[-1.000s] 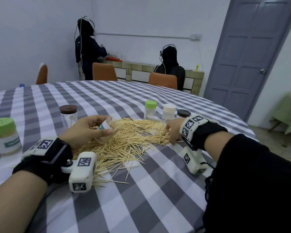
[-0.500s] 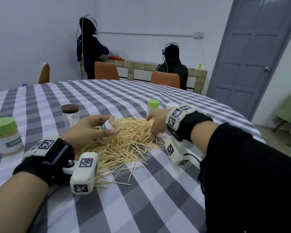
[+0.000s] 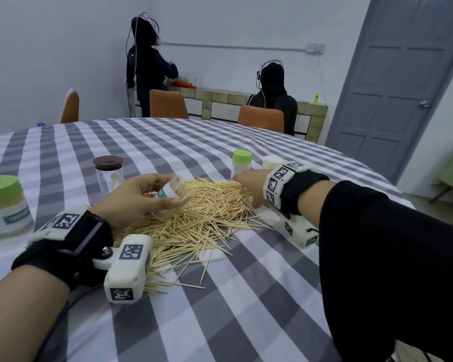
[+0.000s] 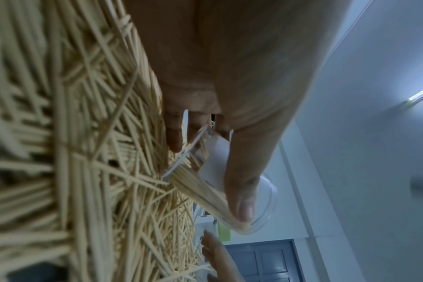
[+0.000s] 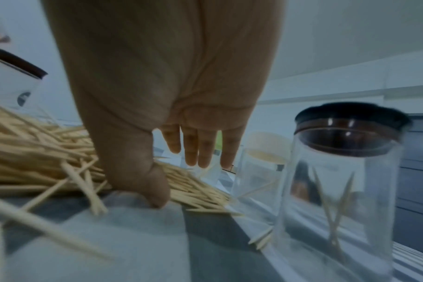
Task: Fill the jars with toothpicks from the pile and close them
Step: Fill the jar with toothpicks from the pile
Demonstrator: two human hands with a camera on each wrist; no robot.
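Left hand [image 3: 134,197] curls round a small clear jar [image 3: 174,195], thumb along its side, fingers on the far side. Jar lies tilted, open mouth down into the pile [image 3: 207,215]; left wrist view shows a bundle of toothpicks [image 4: 200,187] already inside it, and the thumb [image 4: 242,181] pressed on the label.

Right hand [image 3: 249,185] reaches over the far right edge of the pile, holding nothing. Right wrist view: fingers [image 5: 191,150] straight and slightly apart, pointing at the jars beyond; thumb [image 5: 152,183] bent down, its tip on the cloth beside the toothpicks.

Pile sits mid-table on a grey-and-white checked cloth [image 3: 246,296], loose sticks straying toward the near edge.

Near left: big jar with green lid [image 3: 7,205], full, labelled, shut. Behind the left hand: clear jar with brown lid [image 3: 109,169], a few sticks inside. Just beyond the right hand: small jar with green lid [image 3: 242,163], then one with a white lid [image 3: 272,162], partly hidden by the wrist. Right wrist view shows another clear jar with dark lid [image 5: 341,181] close by, holding a few sticks.

Far side: orange chairs [image 3: 168,104], two people in dark clothes [image 3: 273,100], a grey door [image 3: 395,82].
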